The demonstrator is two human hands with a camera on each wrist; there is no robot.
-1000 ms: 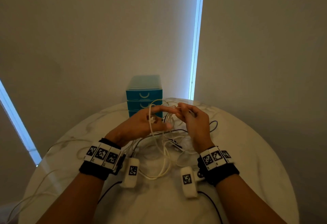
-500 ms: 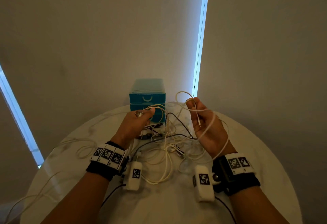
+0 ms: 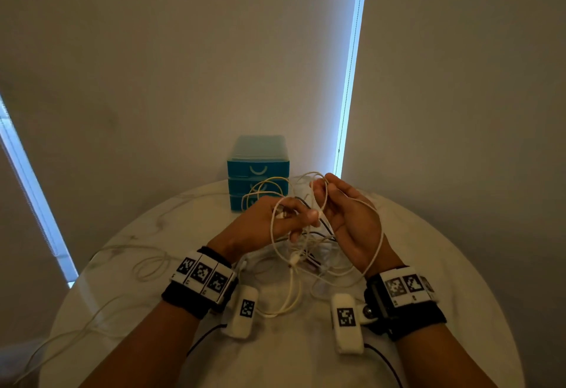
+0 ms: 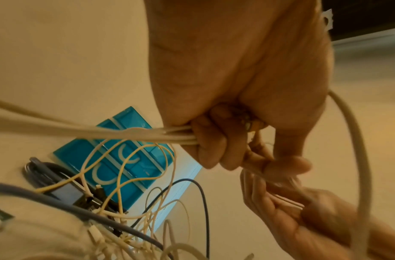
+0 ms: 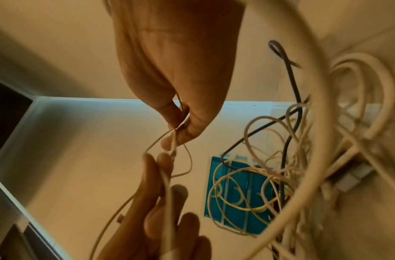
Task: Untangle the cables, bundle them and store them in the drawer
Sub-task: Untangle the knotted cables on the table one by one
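Note:
A tangle of thin white and dark cables [image 3: 301,260] lies on the round marble table [image 3: 159,228] and rises into both hands. My left hand [image 3: 307,217] is raised over the tangle, its fingers curled round several white strands [image 4: 147,133]. Close to its right, my right hand [image 3: 321,187] pinches a thin white cable [image 5: 169,139] between thumb and fingers. One loop of that cable [image 3: 379,234] hangs round the back of the right wrist. The teal three-drawer unit [image 3: 258,170] stands behind the hands with all drawers closed.
A loose white cable [image 3: 150,268] curls across the left side of the table and trails off its front left edge. A dark plug or adapter [image 4: 65,191] lies by the foot of the drawer unit. A plain wall stands close behind the table.
The hands, apart half a second ago, have come together again. The right hand moved left and up toward the left hand, carrying its white loop along.

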